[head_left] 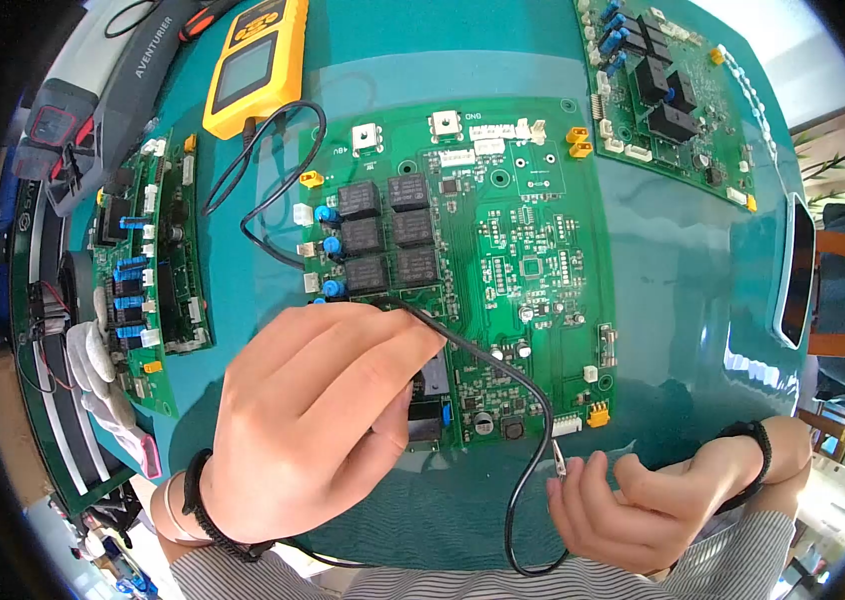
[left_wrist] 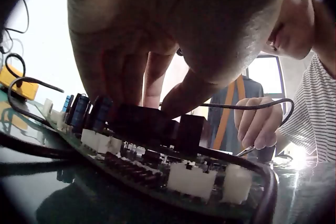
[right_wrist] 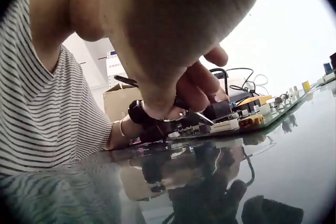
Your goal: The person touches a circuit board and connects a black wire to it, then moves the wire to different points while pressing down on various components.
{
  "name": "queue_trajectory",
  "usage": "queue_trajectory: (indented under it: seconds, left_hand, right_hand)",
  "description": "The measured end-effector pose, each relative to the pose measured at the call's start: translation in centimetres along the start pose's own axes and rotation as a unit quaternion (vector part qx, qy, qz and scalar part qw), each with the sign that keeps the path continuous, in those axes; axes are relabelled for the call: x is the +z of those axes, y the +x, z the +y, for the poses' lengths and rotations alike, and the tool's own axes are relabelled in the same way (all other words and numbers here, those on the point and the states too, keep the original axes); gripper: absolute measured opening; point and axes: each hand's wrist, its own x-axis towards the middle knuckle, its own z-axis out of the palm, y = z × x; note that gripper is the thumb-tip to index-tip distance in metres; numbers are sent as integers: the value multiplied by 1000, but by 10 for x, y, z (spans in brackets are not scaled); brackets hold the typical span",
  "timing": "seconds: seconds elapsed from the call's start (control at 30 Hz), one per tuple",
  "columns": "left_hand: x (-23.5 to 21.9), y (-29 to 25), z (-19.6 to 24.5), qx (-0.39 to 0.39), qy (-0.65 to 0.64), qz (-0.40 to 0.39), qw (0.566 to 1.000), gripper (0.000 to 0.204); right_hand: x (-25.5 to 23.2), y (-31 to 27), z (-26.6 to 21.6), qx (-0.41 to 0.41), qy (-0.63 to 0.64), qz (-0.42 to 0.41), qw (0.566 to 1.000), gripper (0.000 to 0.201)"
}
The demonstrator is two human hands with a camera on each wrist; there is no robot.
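A green circuit board [head_left: 478, 220] with black relays lies in the middle of the table. Over its lower-left part, my left hand [head_left: 318, 410] points down with bent fingers and thumb, pinching a black cable [head_left: 493, 365] near the relays; the fingertips are partly hidden. In the left wrist view, that hand [left_wrist: 173, 29] is close above dark block parts on the board. At the near right corner, my right hand [head_left: 633, 510] grips a small metal-tipped clip [head_left: 560, 462]. Its tip reaches the white connector [right_wrist: 226, 125] on the board's edge in the right wrist view.
A yellow handheld meter [head_left: 258, 65] with a screen lies at the back left, its black lead looping to the board. More circuit boards stand at the left [head_left: 158, 280] and lie at the back right [head_left: 673, 100]. A phone [head_left: 796, 270] rests at the right edge.
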Motion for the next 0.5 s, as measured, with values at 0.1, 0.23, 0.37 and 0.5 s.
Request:
queue_trajectory:
  seconds: [0.1, 0.23, 0.37, 0.5]
  left_hand:
    - [0, 0, 0, 3, 0, 1, 1000, 40]
    - [0, 0, 1, 0, 1, 3, 1000, 39]
    - [0, 0, 1, -3, 0, 3, 1000, 39]
    - [0, 0, 2, -6, -3, 7, 1000, 40]
  right_hand:
    - [-1, 0, 3, -2, 6, -4, 1000, 12]
    - [-4, 1, 3, -9, 24, -22, 999, 14]
    - [-3, 0, 3, 3, 10, -23, 1000, 15]
    - [-5, -3, 4, 40, 40, -20, 998, 14]
